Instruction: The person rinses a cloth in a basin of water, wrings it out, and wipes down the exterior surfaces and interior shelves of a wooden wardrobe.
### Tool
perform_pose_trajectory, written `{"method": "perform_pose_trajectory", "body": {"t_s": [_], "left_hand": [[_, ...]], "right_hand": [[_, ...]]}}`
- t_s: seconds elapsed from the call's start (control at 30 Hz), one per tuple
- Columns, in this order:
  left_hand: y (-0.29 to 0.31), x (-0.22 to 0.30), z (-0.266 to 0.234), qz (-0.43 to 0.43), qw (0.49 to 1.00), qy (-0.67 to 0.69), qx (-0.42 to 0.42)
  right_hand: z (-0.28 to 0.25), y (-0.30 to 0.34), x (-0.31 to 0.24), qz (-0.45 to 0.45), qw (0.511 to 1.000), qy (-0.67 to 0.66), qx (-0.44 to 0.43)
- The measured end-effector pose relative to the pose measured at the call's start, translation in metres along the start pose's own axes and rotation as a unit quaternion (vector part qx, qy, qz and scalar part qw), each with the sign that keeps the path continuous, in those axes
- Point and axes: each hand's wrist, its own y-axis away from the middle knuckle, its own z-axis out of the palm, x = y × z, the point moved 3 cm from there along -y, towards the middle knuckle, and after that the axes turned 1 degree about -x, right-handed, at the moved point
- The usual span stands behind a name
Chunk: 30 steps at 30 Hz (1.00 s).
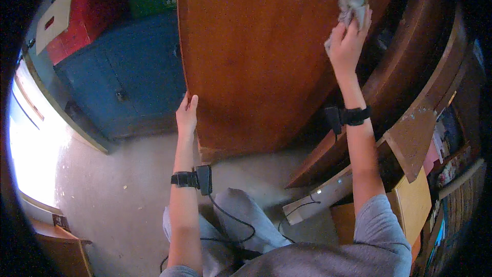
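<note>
A large reddish-brown wooden panel (251, 61), like the side or door of a cabinet, stands upright in front of me. My left hand (187, 115) grips its left edge low down, thumb on the front face and the other fingers mostly hidden behind the edge. Up at the right, my right hand (351, 43) is closed on a crumpled pale grey cloth (354, 0), close to the panel's right side. Whether the cloth touches the wood I cannot tell.
Behind the panel at left stands a blue metal cabinet (123, 72) with a red box (84, 18) on top. Curved brown wooden furniture (394, 87) and a power strip (312, 200) with a cable lie to the right. Bright light enters a doorway (41, 138) at far left.
</note>
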Motion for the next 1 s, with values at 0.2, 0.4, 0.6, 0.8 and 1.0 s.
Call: {"method": "perform_pose_trajectory", "body": {"t_s": [0.2, 0.4, 0.6, 0.8, 1.0], "left_hand": [[0.002, 0.001, 0.001, 0.011, 0.999, -0.025, 0.017], [0.005, 0.006, 0.003, -0.004, 1.0, -0.004, 0.009], [0.001, 0.007, -0.005, -0.004, 0.999, -0.037, -0.002], [0.0, 0.005, -0.003, -0.018, 0.999, -0.041, 0.002], [0.002, 0.004, 0.001, -0.005, 0.999, -0.042, 0.007]], "right_hand": [[0.026, 0.056, 0.0, 0.143, 0.982, -0.125, 0.005], [0.032, 0.221, -0.066, 0.078, 0.979, -0.086, -0.168], [0.018, 0.293, -0.098, 0.019, 0.939, -0.087, -0.332], [0.011, 0.114, -0.003, 0.053, 0.993, -0.058, -0.085], [0.03, 0.085, 0.008, 0.187, 0.969, -0.154, 0.04]]}}
